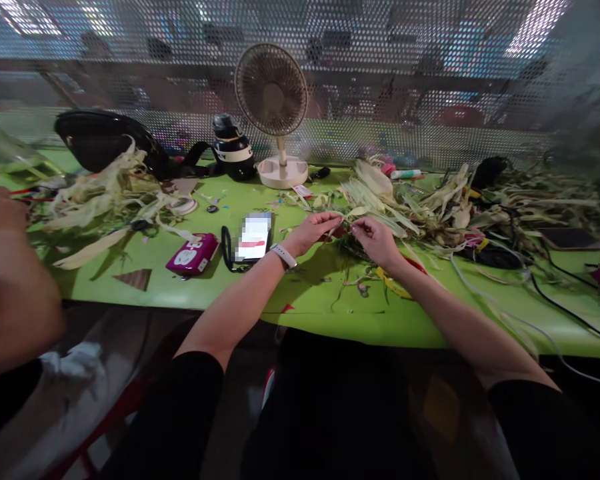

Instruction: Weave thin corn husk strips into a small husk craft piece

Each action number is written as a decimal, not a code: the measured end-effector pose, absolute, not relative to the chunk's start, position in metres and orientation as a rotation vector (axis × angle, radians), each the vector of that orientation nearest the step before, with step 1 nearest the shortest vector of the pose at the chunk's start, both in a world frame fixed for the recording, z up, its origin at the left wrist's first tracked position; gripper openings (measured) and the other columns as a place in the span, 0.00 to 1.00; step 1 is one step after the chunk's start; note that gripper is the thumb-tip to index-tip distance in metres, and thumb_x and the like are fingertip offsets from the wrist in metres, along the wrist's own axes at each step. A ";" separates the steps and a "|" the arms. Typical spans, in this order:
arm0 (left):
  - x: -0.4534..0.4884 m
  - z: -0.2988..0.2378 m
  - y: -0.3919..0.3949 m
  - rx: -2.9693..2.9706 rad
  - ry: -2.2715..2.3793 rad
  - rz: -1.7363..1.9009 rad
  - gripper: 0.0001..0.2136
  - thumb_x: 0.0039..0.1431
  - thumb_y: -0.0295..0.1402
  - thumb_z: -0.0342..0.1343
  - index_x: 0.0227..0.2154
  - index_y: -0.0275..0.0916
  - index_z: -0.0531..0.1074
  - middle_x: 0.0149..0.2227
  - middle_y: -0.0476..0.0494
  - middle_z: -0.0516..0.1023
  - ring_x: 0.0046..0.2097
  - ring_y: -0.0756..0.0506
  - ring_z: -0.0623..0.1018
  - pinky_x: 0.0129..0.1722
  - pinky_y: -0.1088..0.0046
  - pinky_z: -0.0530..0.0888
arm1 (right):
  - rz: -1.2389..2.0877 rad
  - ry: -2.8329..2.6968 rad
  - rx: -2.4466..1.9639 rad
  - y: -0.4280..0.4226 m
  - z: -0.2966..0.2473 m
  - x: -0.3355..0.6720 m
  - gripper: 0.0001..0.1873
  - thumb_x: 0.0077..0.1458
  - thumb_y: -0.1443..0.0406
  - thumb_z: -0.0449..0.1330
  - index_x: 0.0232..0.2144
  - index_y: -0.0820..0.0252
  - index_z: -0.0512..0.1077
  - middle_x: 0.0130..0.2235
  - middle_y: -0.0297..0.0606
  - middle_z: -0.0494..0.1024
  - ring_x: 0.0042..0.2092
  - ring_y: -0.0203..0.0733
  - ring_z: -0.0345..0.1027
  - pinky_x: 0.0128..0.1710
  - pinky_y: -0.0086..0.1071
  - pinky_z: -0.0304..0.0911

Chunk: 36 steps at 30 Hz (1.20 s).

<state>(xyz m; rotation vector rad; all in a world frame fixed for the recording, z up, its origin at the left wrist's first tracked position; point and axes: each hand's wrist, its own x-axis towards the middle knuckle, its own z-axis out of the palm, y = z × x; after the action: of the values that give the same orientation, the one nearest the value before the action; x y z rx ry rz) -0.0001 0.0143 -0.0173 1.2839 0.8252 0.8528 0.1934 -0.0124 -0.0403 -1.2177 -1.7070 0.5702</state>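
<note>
My left hand (312, 232), with a pale band on its wrist, pinches a thin pale-green strip of dried leaf (348, 217) between thumb and fingers. Close on the other side, my right hand (376, 240) is closed in a pinch at the same strip; its fingertips partly hide what they grip. Under and behind both hands lies a loose heap of dried leaf and husk strips (375, 200). A phone (255, 239) with a lit screen lies left of my left hand. Below my right hand is a yellow curved piece (394, 284).
On the green table (330, 327) stand a small fan (280, 175) and a black bottle (234, 157). A purple packet (193, 255), a black bag (107, 140) and more husks (100, 200) lie leftward. Cables (555, 303) run at right. Another person's arm (15, 287) is at far left.
</note>
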 end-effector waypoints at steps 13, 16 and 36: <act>0.005 -0.016 0.015 1.251 0.971 1.001 0.05 0.57 0.32 0.60 0.33 0.37 0.73 0.35 0.47 0.79 0.30 0.55 0.71 0.32 0.76 0.64 | 0.279 -2.037 -1.141 -0.021 -0.032 0.194 0.15 0.63 0.55 0.53 0.35 0.57 0.75 0.36 0.45 0.80 0.39 0.48 0.73 0.42 0.41 0.67; 0.007 -0.016 0.014 1.145 0.885 0.992 0.05 0.56 0.32 0.61 0.33 0.37 0.73 0.35 0.48 0.79 0.30 0.54 0.72 0.34 0.75 0.67 | 0.248 -2.111 -1.092 -0.023 -0.035 0.193 0.15 0.64 0.56 0.52 0.37 0.55 0.76 0.38 0.44 0.80 0.40 0.49 0.73 0.43 0.42 0.68; 0.003 -0.030 0.023 1.614 0.767 0.902 0.10 0.52 0.32 0.65 0.38 0.36 0.79 0.40 0.44 0.81 0.42 0.49 0.76 0.50 0.66 0.71 | 0.190 -1.975 -1.281 -0.024 -0.014 0.204 0.26 0.63 0.41 0.49 0.37 0.54 0.72 0.29 0.41 0.76 0.31 0.47 0.71 0.33 0.38 0.61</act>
<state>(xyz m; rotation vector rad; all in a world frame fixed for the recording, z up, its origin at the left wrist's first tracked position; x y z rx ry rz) 0.0034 0.0228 -0.0297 1.6142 0.7671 0.9022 0.2038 -0.0235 -0.0139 -1.2812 -1.9750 0.1898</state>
